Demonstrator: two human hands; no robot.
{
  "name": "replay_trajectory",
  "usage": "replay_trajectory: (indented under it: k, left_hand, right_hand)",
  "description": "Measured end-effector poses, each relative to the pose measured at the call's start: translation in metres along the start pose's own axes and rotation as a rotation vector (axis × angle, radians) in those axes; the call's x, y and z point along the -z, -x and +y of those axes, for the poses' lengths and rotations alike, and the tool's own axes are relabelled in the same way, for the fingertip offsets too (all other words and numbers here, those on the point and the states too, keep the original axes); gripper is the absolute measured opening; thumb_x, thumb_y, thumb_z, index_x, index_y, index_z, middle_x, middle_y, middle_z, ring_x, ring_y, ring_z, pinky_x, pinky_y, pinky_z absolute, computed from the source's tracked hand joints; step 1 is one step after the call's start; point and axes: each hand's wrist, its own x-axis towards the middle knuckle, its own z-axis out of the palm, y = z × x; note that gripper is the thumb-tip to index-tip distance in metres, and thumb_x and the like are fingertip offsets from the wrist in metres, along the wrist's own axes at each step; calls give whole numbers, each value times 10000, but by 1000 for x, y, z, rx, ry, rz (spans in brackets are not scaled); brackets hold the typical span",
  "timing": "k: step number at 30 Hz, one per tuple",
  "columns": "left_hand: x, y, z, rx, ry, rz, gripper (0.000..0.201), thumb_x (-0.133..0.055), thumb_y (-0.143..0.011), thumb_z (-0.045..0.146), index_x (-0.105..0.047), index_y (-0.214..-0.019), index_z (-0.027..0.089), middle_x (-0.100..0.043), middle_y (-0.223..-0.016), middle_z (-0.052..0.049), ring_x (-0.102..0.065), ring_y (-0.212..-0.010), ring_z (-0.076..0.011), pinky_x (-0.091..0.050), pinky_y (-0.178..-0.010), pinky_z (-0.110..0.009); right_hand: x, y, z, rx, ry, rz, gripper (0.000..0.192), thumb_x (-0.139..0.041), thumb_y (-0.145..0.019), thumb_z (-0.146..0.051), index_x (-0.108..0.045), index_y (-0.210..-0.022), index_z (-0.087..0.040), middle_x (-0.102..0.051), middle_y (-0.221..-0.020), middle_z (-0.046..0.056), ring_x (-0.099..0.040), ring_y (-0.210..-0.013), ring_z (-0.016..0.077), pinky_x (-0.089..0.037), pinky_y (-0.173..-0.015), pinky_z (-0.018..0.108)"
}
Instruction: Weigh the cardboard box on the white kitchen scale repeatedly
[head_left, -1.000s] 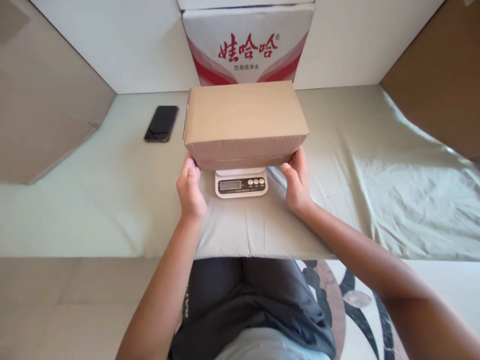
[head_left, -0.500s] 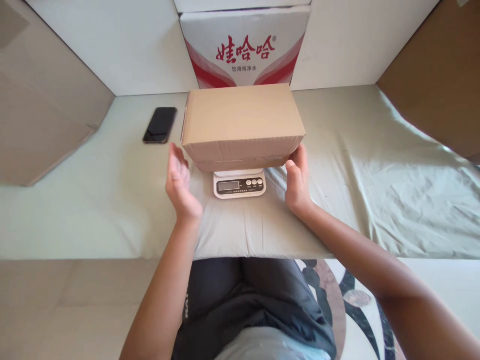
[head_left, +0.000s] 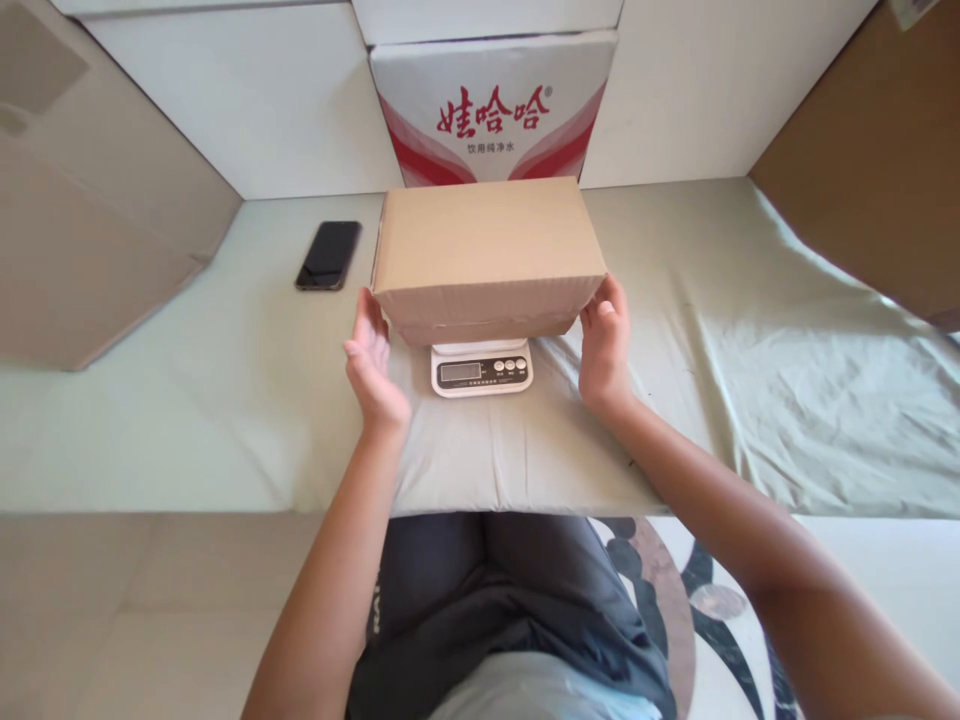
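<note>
A plain brown cardboard box (head_left: pixel 487 235) rests on a white digital kitchen scale (head_left: pixel 482 388), covering its platform. Only the front of the scale shows, with a grey display and several round buttons; I cannot read a number on it. At the box's lower left corner is my left hand (head_left: pixel 375 365), fingers stretched out and thumb apart, close against the side. My right hand (head_left: pixel 604 345) is at the lower right corner, its fingers extended along the side and partly hidden behind the box. Neither hand wraps around the box.
A black smartphone (head_left: pixel 328 256) lies left of the box on the pale green cloth (head_left: pixel 187 420). Behind stands a white and red carton (head_left: pixel 491 110) with Chinese lettering. Large brown cardboard pieces rise at the left (head_left: pixel 97 200) and right (head_left: pixel 870 160).
My left hand has moved right, nearer the box. My right hand has shifted slightly, with its thumb raised beside the box corner. The box stays on the scale; the view has shifted a little.
</note>
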Motion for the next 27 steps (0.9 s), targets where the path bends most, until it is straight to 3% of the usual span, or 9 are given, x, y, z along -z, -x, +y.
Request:
replay_trajectory:
  k: [7,12,20,27]
  left_hand:
    - [-6,2,6,9,38,8,866,-229,-1003,839,-556,-1590,293,-449,-1750,-76,-354,-1664,-289,-287,-1370,-445]
    - [-8,1,6,26,29,31,901,-266,-970,873,-629,-1516,255,-502,-1712,-104,-403,-1638,-319,-317,-1352,-480]
    - [-9,2,3,53,62,3,944,-336,-911,931,-646,-1507,268,-549,-1672,-124,-430,-1620,-341,-354,-1323,-493]
    - [-8,0,-2,40,57,-15,947,-341,-908,937,-636,-1513,270,-584,-1634,-137,-463,-1595,-361,-370,-1305,-499]
  right_hand:
    - [1,-3,8,15,12,-14,542,-480,-975,-700,-536,-1454,-453,-552,-1637,-12,-432,-1620,327,-299,-1373,669]
    - [3,-5,14,46,-3,-35,563,-495,-974,-712,-545,-1470,-450,-530,-1669,-16,-421,-1629,352,-305,-1370,680]
    - [-5,1,-4,108,68,-116,658,-413,-976,-793,-522,-1523,-445,-567,-1645,-32,-362,-1665,315,-384,-1362,584]
    - [-9,4,-12,91,44,-116,591,-438,-993,-732,-575,-1454,-389,-607,-1596,5,-425,-1623,324,-383,-1365,571]
